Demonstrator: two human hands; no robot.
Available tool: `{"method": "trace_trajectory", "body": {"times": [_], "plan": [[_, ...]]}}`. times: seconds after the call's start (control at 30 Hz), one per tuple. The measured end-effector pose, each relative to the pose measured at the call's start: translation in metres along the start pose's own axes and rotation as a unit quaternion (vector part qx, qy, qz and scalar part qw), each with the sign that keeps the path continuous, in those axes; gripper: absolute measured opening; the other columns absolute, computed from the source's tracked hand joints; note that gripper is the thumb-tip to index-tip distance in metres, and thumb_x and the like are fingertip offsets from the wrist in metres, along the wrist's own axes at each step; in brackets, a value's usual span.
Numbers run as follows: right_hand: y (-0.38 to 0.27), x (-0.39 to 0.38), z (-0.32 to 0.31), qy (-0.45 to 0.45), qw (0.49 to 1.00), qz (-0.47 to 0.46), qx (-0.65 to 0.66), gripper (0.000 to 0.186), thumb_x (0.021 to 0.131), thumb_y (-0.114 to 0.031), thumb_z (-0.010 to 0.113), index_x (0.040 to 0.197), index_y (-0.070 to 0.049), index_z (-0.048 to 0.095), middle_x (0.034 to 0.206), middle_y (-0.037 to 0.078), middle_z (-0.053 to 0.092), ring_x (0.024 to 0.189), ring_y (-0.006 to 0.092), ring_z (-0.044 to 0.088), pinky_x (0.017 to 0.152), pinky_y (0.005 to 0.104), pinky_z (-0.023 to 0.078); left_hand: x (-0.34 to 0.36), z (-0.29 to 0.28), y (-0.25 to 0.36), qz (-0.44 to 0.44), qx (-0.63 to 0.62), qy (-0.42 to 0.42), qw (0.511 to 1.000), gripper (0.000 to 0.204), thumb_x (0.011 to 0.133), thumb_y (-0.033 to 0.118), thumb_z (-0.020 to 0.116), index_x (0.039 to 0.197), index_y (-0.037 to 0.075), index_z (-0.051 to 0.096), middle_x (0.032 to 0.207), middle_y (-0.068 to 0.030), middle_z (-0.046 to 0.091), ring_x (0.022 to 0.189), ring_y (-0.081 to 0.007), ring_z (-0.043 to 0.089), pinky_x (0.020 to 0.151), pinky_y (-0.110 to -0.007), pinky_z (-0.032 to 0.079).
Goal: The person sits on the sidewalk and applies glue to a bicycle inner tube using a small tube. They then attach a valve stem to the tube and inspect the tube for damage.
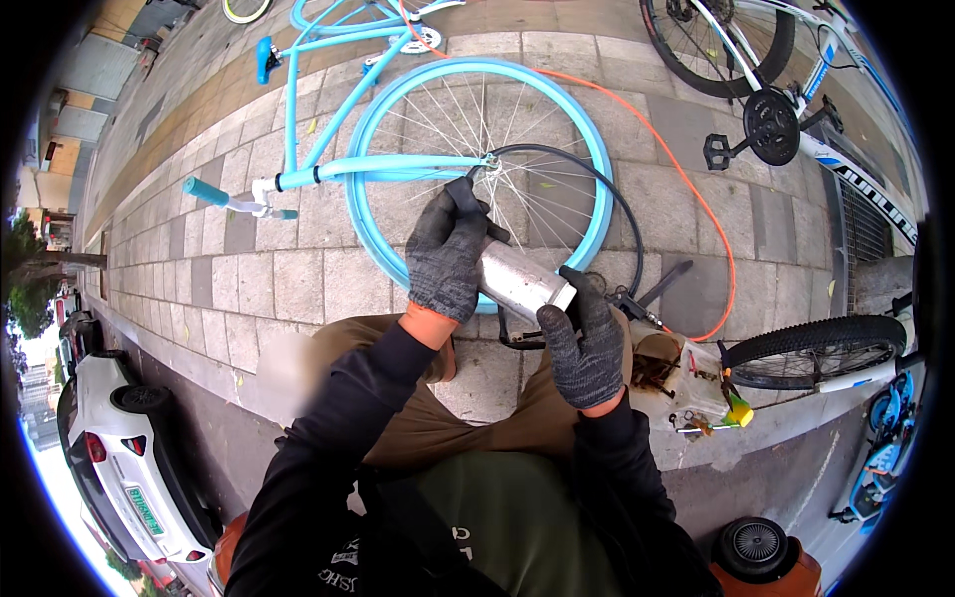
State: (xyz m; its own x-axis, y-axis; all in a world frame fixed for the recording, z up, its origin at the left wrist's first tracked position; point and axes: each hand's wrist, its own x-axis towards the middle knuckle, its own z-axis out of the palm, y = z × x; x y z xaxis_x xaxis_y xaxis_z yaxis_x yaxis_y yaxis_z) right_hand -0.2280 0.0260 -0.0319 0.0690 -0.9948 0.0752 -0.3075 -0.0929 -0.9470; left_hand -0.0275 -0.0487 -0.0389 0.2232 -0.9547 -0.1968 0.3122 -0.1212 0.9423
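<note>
A scuffed silver cylinder (522, 282) with a pale end lies between my gloved hands, tilted down to the right. My left hand (448, 244) is closed round its upper end, where a dark block-like part (464, 196) sticks out past the fingers. At the pale lower end, my right hand (585, 343) grips with thumb and fingers. Just beyond stands a light blue bicycle wheel (355, 214) with thin spokes. The light blue bicycle frame (343, 129) runs from its hub to the left. A black hose (629, 214) curves from near the hub to an inflator-like tool (637, 306).
An orange air hose (724, 224) loops over the paving at right. Beside my right knee lies a tray of small parts and tools (696, 383). Other bicycles lean at right, one with a black wheel (816, 353). A white car (124, 448) stands at lower left.
</note>
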Motion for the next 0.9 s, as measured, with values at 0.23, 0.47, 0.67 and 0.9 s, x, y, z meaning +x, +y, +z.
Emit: {"method": "trace_trajectory", "body": {"times": [0.23,0.47,0.67,0.9], "plan": [[0.006,-0.002,0.004,-0.036,0.998,-0.057,-0.014,0.054,0.1,-0.028,0.075,0.141,0.001,0.057,0.112,0.021,0.07,0.092,0.026,0.072,0.079,0.0382,0.058,-0.007,-0.019,-0.005,0.013,-0.009,0.017,1.0,0.037,0.102,0.002,0.062,0.138,-0.001,0.058,0.108,-0.0101,0.067,0.085,-0.0234,0.073,0.075,-0.038,0.062],[0.017,0.039,0.046,0.056,0.982,0.095,0.154,0.034,0.105,-0.019,0.064,0.13,0.003,0.06,0.11,0.021,0.068,0.095,0.0285,0.067,0.081,0.0428,0.056,-0.006,-0.015,0.011,0.145,0.076,0.091,0.982,0.025,0.103,0.001,0.06,0.128,0.0,0.062,0.101,-0.0093,0.069,0.083,-0.0191,0.073,0.075,-0.034,0.06],[-0.006,0.065,0.04,0.188,0.958,-0.132,-0.174,0.02,0.099,-0.007,0.058,0.113,0.005,0.066,0.109,0.025,0.066,0.096,0.0435,0.067,0.081,0.0508,0.056,0.014,0.016,0.0,0.027,-0.102,0.173,0.979,0.028,0.1,0.0,0.063,0.128,0.0,0.064,0.102,-0.0114,0.072,0.08,-0.0239,0.074,0.071,-0.036,0.06],[-0.026,0.097,0.012,0.049,0.97,-0.19,-0.142,0.042,0.088,-0.027,0.082,0.119,-0.003,0.069,0.105,0.019,0.067,0.09,0.0313,0.071,0.074,0.0424,0.058,0.074,-0.016,-0.042,-0.125,-0.206,0.065,0.968,0.023,0.096,0.001,0.065,0.119,0.003,0.07,0.095,-0.0119,0.073,0.077,-0.0265,0.073,0.068,-0.04,0.058]]}}
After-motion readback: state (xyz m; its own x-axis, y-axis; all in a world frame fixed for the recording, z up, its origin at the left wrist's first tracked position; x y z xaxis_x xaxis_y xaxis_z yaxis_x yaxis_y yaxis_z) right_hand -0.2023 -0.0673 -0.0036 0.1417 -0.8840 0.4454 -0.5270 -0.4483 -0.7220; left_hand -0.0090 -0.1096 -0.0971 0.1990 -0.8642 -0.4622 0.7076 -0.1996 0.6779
